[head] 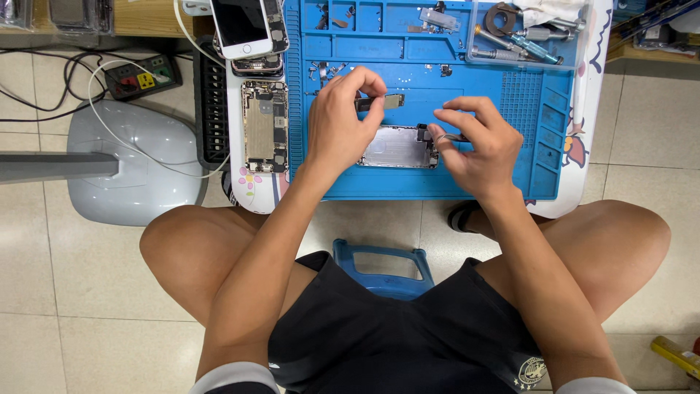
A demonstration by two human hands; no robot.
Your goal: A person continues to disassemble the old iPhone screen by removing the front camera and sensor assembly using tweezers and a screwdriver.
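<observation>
blue mat [408, 182]: our left hand [339, 124] pinches a part [390, 101], our right hand [477, 142] grips tweezers [452, 137] over the phone shell [397, 148]; tray [472, 36] holds screwdrivers [521, 44].

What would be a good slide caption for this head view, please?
Left hand holds a small flat part above an opened phone housing on a blue mat; right hand applies tweezers.

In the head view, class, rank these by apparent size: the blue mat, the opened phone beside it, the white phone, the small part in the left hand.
1. blue mat
2. opened phone and white phone: unsure, the latter is cropped
3. small part
</observation>
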